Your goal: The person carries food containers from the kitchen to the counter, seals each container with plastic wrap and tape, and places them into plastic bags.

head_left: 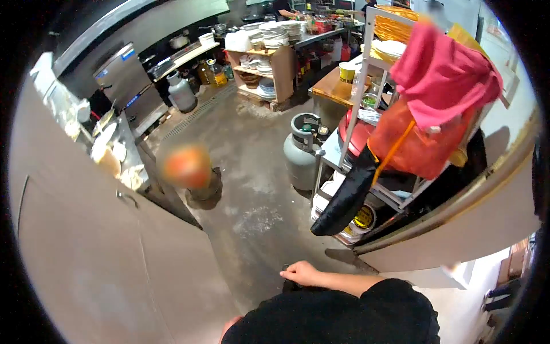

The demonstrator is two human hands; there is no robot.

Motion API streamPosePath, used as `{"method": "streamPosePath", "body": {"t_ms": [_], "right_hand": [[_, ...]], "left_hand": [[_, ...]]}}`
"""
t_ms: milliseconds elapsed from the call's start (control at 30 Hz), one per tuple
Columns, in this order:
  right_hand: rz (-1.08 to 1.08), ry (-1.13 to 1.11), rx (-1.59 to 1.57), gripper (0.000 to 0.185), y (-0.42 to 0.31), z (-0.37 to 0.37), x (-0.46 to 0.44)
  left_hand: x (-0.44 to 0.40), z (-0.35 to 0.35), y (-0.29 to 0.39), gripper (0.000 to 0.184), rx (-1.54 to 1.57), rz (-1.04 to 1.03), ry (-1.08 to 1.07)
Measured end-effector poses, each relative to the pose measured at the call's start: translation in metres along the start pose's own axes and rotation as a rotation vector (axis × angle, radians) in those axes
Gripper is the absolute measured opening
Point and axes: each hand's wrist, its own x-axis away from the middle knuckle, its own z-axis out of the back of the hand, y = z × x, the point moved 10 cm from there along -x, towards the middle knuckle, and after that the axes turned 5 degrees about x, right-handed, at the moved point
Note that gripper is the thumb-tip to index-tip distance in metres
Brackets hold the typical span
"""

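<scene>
1. Nearest, a black shirt fills the bottom edge; before it, the right hand has curled fingers, perhaps around the dark thing just below (too indistinct to name), but I cannot tell.
2. The left hand is out of view, its state unknown.
3. Pink cloth hangs over the metal rack, near a grey gas cylinder.
4. Stacked plates stand beyond, out of reach; what is done or left cannot be judged.
</scene>
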Motion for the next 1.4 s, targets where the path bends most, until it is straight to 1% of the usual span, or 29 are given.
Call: {"method": "streamPosePath", "body": {"t_ms": [67, 167, 233, 333, 367, 400, 433, 500, 533, 567, 600, 633, 667, 700, 733, 800, 833, 867, 933, 967, 1000, 1033, 1100, 1200, 1233, 1300, 1333, 1367, 1400], "right_hand": [[0.049, -0.015, 0.064, 0.045, -0.011, 0.013, -0.053], [0.065, 0.057, -0.027, 0.038, -0.043, 0.043, -0.122], [0.048, 0.084, 0.019, 0.036, -0.055, 0.061, -0.166], [-0.036, 0.035, 0.078, 0.038, -0.056, 0.085, -0.216], [-0.065, 0.052, 0.114, 0.038, -0.046, 0.091, -0.235], [-0.091, 0.065, 0.151, 0.038, -0.035, 0.095, -0.253], [-0.131, 0.057, 0.158, 0.040, -0.016, 0.095, -0.278], [-0.180, 0.123, 0.068, 0.037, -0.002, 0.101, -0.321], [-0.226, 0.170, -0.011, 0.033, 0.002, 0.106, -0.337], [-0.190, 0.226, 0.004, 0.033, -0.016, 0.114, -0.349], [-0.234, 0.205, -0.053, 0.033, -0.025, 0.113, -0.368], [-0.112, 0.230, -0.055, 0.033, -0.042, 0.115, -0.391], [-0.150, 0.137, -0.143, 0.033, -0.059, 0.119, -0.406], [-0.108, 0.150, -0.120, 0.034, -0.081, 0.138, -0.420], [-0.070, 0.157, -0.109, 0.035, -0.097, 0.151, -0.433], [-0.082, 0.186, -0.146, 0.036, -0.100, 0.178, -0.462], [-0.090, 0.205, -0.166, 0.037, -0.096, 0.194, -0.477], [-0.095, 0.214, -0.170, 0.037, -0.085, 0.206, -0.490], [-0.099, 0.292, -0.163, 0.037, -0.046, 0.239, -0.519], [-0.076, 0.325, -0.165, 0.036, -0.033, 0.255, -0.530], [-0.069, 0.342, -0.165, 0.036, -0.019, 0.273, -0.542], [-0.143, 0.388, -0.175, 0.035, -0.004, 0.299, -0.548], [-0.246, 0.444, -0.223, 0.034, 0.004, 0.346, -0.554], [-0.268, 0.529, -0.219, 0.032, 0.020, 0.429, -0.583], [-0.235, 0.616, -0.185, 0.032, 0.037, 0.453, -0.597], [-0.237, 0.741, -0.199, 0.032, 0.020, 0.520, -0.598], [-0.224, 0.802, -0.147, 0.030, 0.020, 0.548, -0.601], [-0.194, 0.879, -0.169, 0.028, 0.021, 0.572, -0.602], [-0.183, 0.997, -0.192, 0.025, 0.037, 0.590, -0.605]], "left_hand": [[-0.017, 0.043, 0.038, 0.040, 0.023, 0.000, 0.012], [-0.046, 0.108, 0.091, 0.043, 0.022, -0.102, 0.068], [-0.086, 0.147, 0.080, 0.041, 0.141, -0.081, 0.127], [-0.201, 0.203, -0.012, 0.043, -0.182, -0.230, 0.384], [-0.254, 0.228, -0.068, 0.045, 0.244, 0.039, 0.484], [-0.269, 0.237, -0.058, 0.045, 0.241, 0.036, 0.469], [-0.289, 0.241, -0.026, 0.045, -0.091, -0.125, 0.342], [-0.334, 0.267, 0.017, 0.045, -0.436, -0.302, 0.214], [-0.357, 0.284, 0.028, 0.051, -0.362, -0.265, 0.130], [-0.379, 0.293, 0.044, 0.059, -0.283, -0.229, 0.046], [-0.373, 0.311, 0.093, 0.059, -0.281, -0.253, 0.052], [-0.339, 0.337, 0.170, 0.050, -0.271, -0.342, 0.087], [-0.326, 0.356, 0.229, 0.041, -0.261, -0.428, 0.120], [-0.351, 0.369, 0.243, 0.043, -0.175, -0.286, 0.089], [-0.361, 0.381, 0.268, 0.043, -0.188, -0.290, 0.086], [-0.384, 0.390, 0.319, 0.050, -0.161, -0.375, -0.037], [-0.414, 0.394, 0.320, 0.052, -0.056, -0.340, -0.084], [-0.430, 0.395, 0.344, 0.052, -0.064, -0.344, -0.091], [-0.467, 0.383, 0.396, 0.053, -0.414, -0.350, -0.122], [-0.498, 0.380, 0.403, 0.048, -0.339, -0.419, -0.169], [-0.537, 0.372, 0.412, 0.046, -0.428, -0.435, -0.212], [-0.580, 0.359, 0.424, 0.048, -0.314, -0.498, -0.316], [-0.604, 0.350, 0.474, 0.050, -0.210, -0.537, -0.435], [-0.643, 0.346, 0.552, 0.045, -0.440, -0.570, -0.455], [-0.666, 0.355, 0.574, 0.044, -0.351, -0.630, -0.367], [-0.714, 0.373, 0.610, 0.042, -0.220, -0.764, -0.207], [-0.729, 0.373, 0.638, 0.042, -0.252, -0.771, -0.250], [-0.742, 0.375, 0.664, 0.042, -0.272, -0.604, -0.302], [-0.754, 0.380, 0.681, 0.043, -0.308, -0.582, -0.332]]}}
